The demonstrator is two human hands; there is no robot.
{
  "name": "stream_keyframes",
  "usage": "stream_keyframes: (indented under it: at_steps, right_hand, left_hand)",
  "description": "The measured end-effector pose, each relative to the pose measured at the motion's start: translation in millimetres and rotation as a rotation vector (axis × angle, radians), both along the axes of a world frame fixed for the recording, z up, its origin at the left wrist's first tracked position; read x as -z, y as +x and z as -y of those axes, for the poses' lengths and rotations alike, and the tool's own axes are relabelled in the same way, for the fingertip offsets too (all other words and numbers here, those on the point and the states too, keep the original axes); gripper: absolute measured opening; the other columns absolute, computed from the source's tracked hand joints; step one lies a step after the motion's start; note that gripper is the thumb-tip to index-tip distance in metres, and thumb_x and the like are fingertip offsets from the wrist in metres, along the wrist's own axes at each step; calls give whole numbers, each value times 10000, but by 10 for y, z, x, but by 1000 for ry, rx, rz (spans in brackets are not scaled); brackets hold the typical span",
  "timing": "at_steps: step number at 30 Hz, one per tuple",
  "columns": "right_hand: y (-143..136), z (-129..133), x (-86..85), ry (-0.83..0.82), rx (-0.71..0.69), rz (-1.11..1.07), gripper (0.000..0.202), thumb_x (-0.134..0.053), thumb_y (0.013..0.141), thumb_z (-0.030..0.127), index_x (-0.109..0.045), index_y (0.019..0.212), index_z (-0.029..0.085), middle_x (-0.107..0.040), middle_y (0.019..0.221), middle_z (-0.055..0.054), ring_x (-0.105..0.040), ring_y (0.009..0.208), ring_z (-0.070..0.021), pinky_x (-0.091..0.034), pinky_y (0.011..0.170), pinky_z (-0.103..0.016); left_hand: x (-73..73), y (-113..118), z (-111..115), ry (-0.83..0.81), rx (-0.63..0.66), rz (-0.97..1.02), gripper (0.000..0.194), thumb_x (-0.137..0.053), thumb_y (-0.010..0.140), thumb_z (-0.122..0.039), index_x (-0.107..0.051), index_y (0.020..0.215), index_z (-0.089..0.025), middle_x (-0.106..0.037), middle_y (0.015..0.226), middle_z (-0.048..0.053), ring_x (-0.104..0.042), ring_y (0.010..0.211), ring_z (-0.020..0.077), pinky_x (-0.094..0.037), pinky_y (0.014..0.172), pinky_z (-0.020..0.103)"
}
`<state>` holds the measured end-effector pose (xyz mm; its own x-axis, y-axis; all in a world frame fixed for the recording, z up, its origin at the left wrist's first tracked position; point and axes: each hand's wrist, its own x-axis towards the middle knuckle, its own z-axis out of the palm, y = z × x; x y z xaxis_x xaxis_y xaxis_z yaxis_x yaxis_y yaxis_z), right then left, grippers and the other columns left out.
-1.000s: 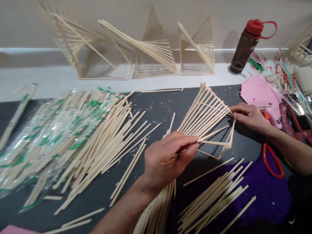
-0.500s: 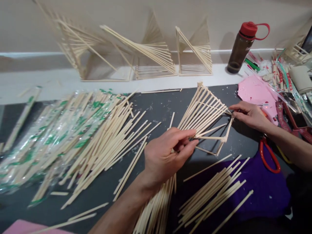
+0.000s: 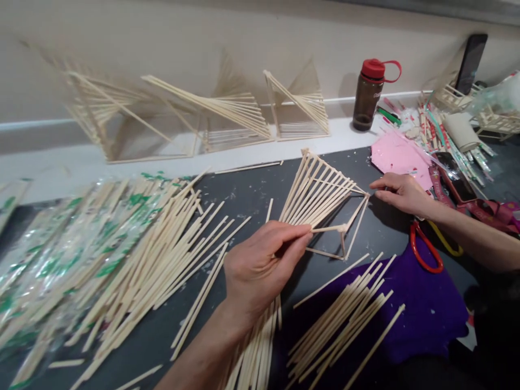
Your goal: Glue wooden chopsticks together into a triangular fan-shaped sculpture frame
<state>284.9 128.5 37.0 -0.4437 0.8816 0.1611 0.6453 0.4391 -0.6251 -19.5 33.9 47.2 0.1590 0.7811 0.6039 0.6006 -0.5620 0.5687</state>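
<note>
My left hand [image 3: 270, 257] pinches the near left corner of a small fan-shaped chopstick frame [image 3: 320, 190] between thumb and fingers. The frame's slats spread in a twisted row, and an open box of sticks forms its right end. Just beyond its right corner is my right hand [image 3: 400, 194], fingers slightly apart and seemingly free of the frame. Below my left wrist lies a bundle of loose chopsticks [image 3: 258, 346], partly hidden by the arm. More chopsticks [image 3: 341, 325] rest on a purple cloth [image 3: 430, 311] at the front.
Wrapped chopsticks [image 3: 52, 260] and a loose pile [image 3: 162, 260] cover the left. Finished twisted frames [image 3: 239, 116] stand along the wall beside a bottle [image 3: 368, 97]. Red-handled scissors [image 3: 426, 252], a pink sheet [image 3: 400, 157] and a phone [image 3: 471, 62] are on the right.
My right hand has come off the frame's right corner and sits slightly apart from it. My left hand still grips the frame. The view has shifted right and tilted up.
</note>
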Motion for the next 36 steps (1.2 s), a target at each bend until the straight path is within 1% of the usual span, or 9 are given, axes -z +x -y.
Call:
stream_keyframes:
  at_steps: [3,7,11,13,18,21,25,31,36]
  right_hand:
    - [-24,-9,25,-14,-22,36,245,-587,857,261,-760,1012,182,-752,961,-76,-671,835,-170,-519,768,-319]
    - [-80,-47,73,-24,-39,81,239,-574,865,238,-757,1010,190,-751,950,-64,-673,843,-167,-511,775,-315]
    - [-122,-73,112,-41,-64,90,231,-563,866,201,-754,997,193,-744,939,-63,-671,859,-169,-497,785,-312]
    - [-132,-68,126,-52,-63,79,220,-571,853,193,-752,978,184,-733,910,-63,-659,827,-169,-490,762,-310]
    - [-153,-24,161,-93,8,-16,174,-604,822,205,-707,958,173,-696,856,-35,-599,709,-127,-461,669,-265]
    - [-172,-9,175,-94,-18,-43,111,-599,825,197,-684,893,172,-686,850,-32,-580,690,-113,-453,658,-251]
    - [-187,-10,180,-67,-60,-58,113,-587,834,199,-690,873,177,-679,847,-34,-579,698,-116,-451,661,-255]
    - [-209,-21,195,-189,30,-174,150,-568,821,178,-711,870,181,-692,818,-19,-592,674,-109,-468,648,-254]
    - [-260,-30,164,-170,58,-180,170,-553,861,231,-711,825,178,-684,787,-21,-596,680,-114,-465,637,-250]
  left_hand:
    - [9,-3,12,-8,-1,45,150,-690,863,-120,-748,919,-247,-779,832,-28,-714,706,110,-576,654,209]
    - [34,4,32,-80,-27,114,150,-685,870,-130,-757,897,-259,-772,816,-36,-712,697,115,-589,665,230]
    - [98,6,52,-79,-56,144,176,-697,860,-117,-761,910,-273,-771,836,-41,-709,710,114,-587,670,234]
    - [137,4,57,-73,-59,161,195,-704,851,-101,-759,918,-276,-770,845,-42,-708,723,115,-589,685,241]
    - [183,4,55,-45,-44,165,234,-705,838,-59,-754,927,-270,-765,853,-40,-703,750,106,-583,719,233]
    - [176,7,55,-50,-45,172,217,-702,838,-67,-751,918,-262,-761,840,-34,-701,734,114,-581,691,239]
    - [167,8,61,-60,-44,186,213,-701,837,-72,-748,916,-264,-759,830,-35,-702,731,120,-582,675,246]
    - [170,-5,58,-61,-50,160,196,-695,847,-95,-751,921,-268,-760,833,-31,-708,733,125,-592,685,254]
    - [166,-6,50,-26,-30,149,209,-698,837,-75,-741,920,-262,-757,829,-39,-703,727,115,-585,681,239]
